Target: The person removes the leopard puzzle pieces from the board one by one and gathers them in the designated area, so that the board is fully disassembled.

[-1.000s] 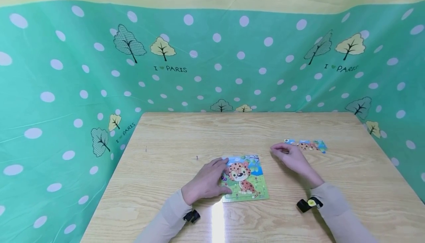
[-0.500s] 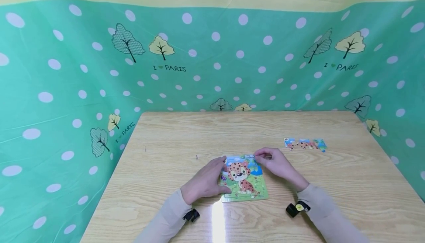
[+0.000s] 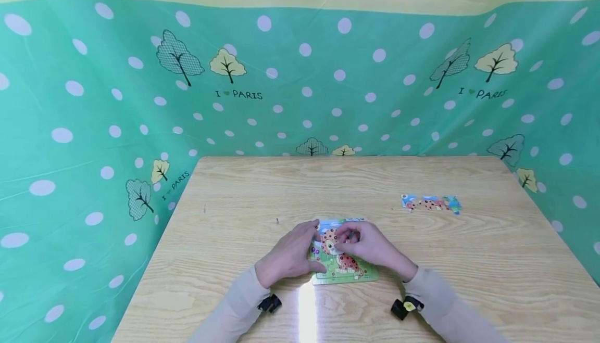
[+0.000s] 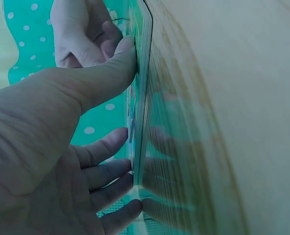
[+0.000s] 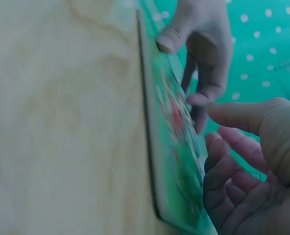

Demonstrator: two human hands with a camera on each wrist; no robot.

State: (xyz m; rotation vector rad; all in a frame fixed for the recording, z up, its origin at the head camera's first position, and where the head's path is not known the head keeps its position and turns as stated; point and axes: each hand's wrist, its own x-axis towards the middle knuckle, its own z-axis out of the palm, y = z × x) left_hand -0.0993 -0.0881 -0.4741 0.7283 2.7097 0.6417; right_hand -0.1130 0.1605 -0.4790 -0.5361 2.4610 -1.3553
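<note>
Puzzle board [image 3: 349, 276], leopard picture: flat on the table [image 3: 234, 187]; left edge partly hidden by the left hand [image 3: 291, 255], much of the leopard's head by the right hand [image 3: 372, 244].
Left hand: fingers spread along the edge, thumb on the board's face, nothing clasped.
Right hand: over the board, fingers bent; whether a piece is pinched, cannot tell.
Loose pieces [image 3: 428, 204]: clustered beyond the board, to its right; separate outlines hard to read.
Sleeves: cut off below.
</note>
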